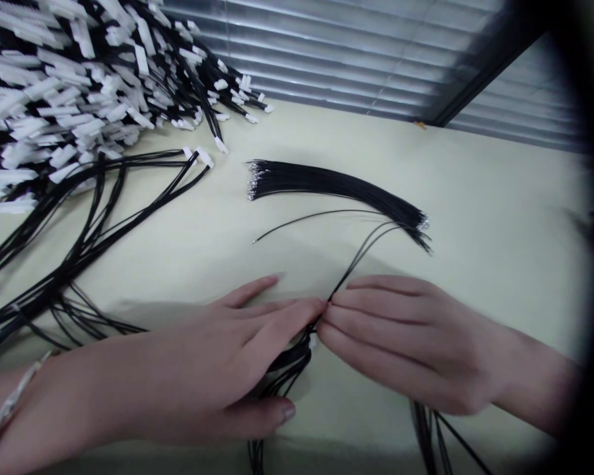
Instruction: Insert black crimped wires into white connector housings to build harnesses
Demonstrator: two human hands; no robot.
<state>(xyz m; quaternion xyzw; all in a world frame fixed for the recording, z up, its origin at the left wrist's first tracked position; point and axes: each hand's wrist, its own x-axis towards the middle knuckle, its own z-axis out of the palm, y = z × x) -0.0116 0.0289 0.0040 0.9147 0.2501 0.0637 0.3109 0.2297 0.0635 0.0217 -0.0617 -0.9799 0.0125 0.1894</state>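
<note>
My right hand (pixel 406 336) is closed in a pinch, fingertips together on thin black wires (pixel 359 257) that run up and away toward the right. Against those fingertips rest the fingers of my left hand (pixel 198 363), which curl over a black wire harness (pixel 290 361). A small white connector (pixel 313 340) shows on the harness just below where the hands meet. The left thumb lies apart, lower down. My fingers hide the exact point where the wires meet the connector. Beyond the hands lies a bundle of loose black wires (pixel 327 179) with metal terminals at its ends.
A large heap of black cables with white connectors (pixel 79 99) fills the back left. More black cables (pixel 79 257) run along the left side. A single wire (pixel 301 216) lies before the loose bundle. Window blinds (pixel 327 53) stand behind the pale table (pixel 499 198).
</note>
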